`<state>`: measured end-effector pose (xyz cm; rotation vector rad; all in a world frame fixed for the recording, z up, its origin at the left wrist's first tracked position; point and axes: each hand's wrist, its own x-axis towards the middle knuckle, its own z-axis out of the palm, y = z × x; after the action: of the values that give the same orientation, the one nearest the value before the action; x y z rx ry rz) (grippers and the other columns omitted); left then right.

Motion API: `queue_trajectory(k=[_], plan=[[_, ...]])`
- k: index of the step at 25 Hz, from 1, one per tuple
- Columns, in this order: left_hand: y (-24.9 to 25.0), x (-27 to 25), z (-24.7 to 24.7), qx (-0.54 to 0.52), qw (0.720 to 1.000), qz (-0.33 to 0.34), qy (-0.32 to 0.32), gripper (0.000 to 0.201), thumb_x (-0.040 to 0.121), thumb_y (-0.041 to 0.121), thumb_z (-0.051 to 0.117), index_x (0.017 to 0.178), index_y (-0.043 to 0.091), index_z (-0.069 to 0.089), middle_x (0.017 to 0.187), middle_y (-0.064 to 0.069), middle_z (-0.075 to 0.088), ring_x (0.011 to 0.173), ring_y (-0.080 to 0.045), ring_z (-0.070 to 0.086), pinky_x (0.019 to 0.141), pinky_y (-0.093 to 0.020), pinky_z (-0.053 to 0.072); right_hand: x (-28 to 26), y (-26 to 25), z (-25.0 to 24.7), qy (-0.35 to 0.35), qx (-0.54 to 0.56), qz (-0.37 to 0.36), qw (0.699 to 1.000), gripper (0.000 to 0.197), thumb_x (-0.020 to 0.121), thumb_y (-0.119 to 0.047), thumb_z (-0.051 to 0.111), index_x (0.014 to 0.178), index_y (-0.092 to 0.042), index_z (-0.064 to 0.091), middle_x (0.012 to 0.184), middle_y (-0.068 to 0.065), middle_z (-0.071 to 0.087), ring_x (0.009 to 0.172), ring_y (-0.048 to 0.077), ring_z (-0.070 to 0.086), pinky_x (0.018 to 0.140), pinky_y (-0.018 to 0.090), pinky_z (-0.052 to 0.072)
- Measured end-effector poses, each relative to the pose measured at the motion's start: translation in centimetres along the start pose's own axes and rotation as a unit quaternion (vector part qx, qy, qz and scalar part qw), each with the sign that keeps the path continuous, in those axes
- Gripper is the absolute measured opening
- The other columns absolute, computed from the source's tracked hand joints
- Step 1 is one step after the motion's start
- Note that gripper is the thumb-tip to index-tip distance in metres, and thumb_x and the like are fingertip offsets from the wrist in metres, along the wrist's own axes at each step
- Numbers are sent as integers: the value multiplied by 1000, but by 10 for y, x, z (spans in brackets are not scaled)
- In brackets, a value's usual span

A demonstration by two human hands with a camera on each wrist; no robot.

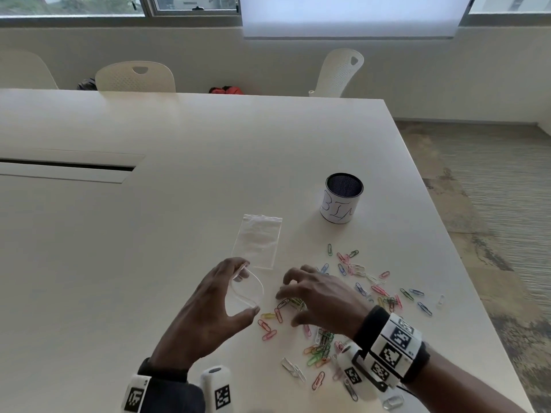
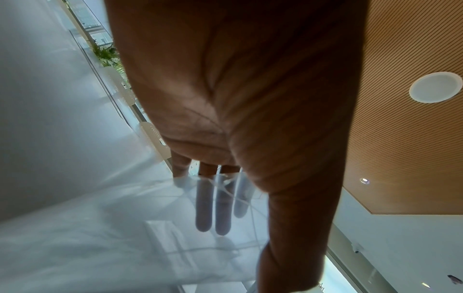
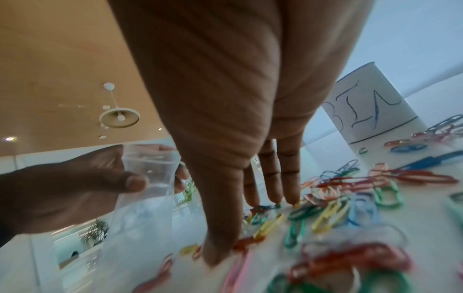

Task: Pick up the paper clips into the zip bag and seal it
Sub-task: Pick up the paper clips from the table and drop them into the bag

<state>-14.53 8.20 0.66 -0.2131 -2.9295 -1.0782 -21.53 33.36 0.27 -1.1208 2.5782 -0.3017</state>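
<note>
Paper clips (image 1: 351, 296) in many colours lie scattered flat on the near right part of the white surface (image 1: 179, 204), thickest under and to the right of the right hand (image 1: 316, 296). That hand is spread over a small cluster, its fingers (image 3: 273, 184) pointing down with the tips touching clips and the thumb down on the near side; nothing looks lifted yet. Just to the left, the left hand (image 1: 208, 311) holds a clear zip bag (image 1: 246, 289) by its mouth, pinched between thumb and fingers so the opening bows wide toward the clips. A second clear zip bag (image 1: 258, 241) lies flat just beyond it. Farther right stands a mesh cup (image 1: 342, 198) wrapped in handwritten paper.

The clips are probably light, stiff and slick, and lying flat they give little edge to grip, so raking several into a bunch and pinching the heap should work better than picking them singly. Tangled ones may drag neighbours along. The bag is thin, limp and slippery; it is best held at the stiffer zip strip, which keeps the mouth open.
</note>
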Motion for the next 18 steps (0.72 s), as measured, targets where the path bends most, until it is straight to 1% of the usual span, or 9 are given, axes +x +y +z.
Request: queue_trajectory(k=[2, 4, 7, 10, 12, 13, 15, 16, 18], plan=[[2, 1, 1, -5, 1000, 1, -3, 71, 82, 43, 84, 137, 48, 40, 124, 31, 55, 124, 15, 49, 93, -7, 38, -6, -5, 6, 24, 11, -13, 1000, 38, 98, -36, 66, 136, -29, 64, 141, -2, 58, 121, 15, 55, 100, 32, 55], [2, 3, 2, -12, 1000, 2, -2, 70, 83, 43, 84, 137, 47, 40, 123, 31, 56, 123, 14, 50, 94, -7, 38, -12, -12, 9, 46, 23, -21, 998, 26, 105, -26, 57, 128, -23, 69, 129, 1, 64, 112, 15, 59, 96, 32, 57], [2, 5, 6, -22, 1000, 4, -1, 69, 83, 43, 84, 137, 46, 42, 123, 30, 57, 124, 9, 53, 96, -10, 38, -17, -19, 12, 54, 14, -6, 998, 24, 109, -18, 49, 124, -14, 67, 115, 4, 64, 99, 14, 59, 89, 29, 56], [2, 6, 10, -29, 1000, 8, 1, 67, 83, 42, 84, 136, 45, 43, 122, 29, 58, 122, 6, 56, 98, -13, 40, -14, -21, 13, 53, -1, 10, 999, 21, 108, -10, 50, 123, -7, 64, 106, 8, 61, 87, 15, 59, 78, 25, 53], [4, 6, 12, -32, 999, 11, 0, 67, 83, 40, 85, 135, 44, 43, 121, 28, 58, 121, 7, 56, 97, -11, 39, -10, -19, 11, 41, 10, 22, 999, 20, 108, -8, 49, 117, -3, 66, 98, 8, 61, 79, 16, 62, 70, 20, 50], [5, 6, 14, -33, 999, 12, 0, 67, 83, 39, 85, 135, 43, 44, 120, 28, 59, 121, 7, 56, 97, -10, 39, -9, -15, 9, 37, 23, 33, 999, 19, 107, -7, 49, 110, -3, 67, 94, 6, 61, 76, 16, 64, 65, 18, 49], [5, 6, 16, -34, 999, 13, 0, 66, 83, 38, 86, 135, 41, 45, 120, 27, 59, 120, 6, 56, 97, -8, 39, -8, -6, 0, 34, 69, 66, 995, 16, 103, -2, 56, 95, -5, 69, 87, 2, 62, 73, 16, 67, 56, 16, 46], [5, 6, 17, -36, 999, 14, 1, 67, 82, 38, 86, 135, 39, 45, 120, 26, 59, 119, 5, 57, 97, -8, 39, -9, -1, -5, 43, 103, 84, 990, 12, 99, -3, 62, 91, -7, 70, 85, 0, 64, 74, 16, 69, 55, 15, 48], [5, 5, 19, -42, 999, 13, 10, 66, 82, 37, 87, 135, 37, 47, 119, 25, 60, 119, 4, 58, 97, -6, 38, -11, 5, -18, 91, 201, 107, 969, 5, 92, -6, 74, 87, -9, 74, 82, -1, 71, 76, 17, 74, 61, 17, 56]])
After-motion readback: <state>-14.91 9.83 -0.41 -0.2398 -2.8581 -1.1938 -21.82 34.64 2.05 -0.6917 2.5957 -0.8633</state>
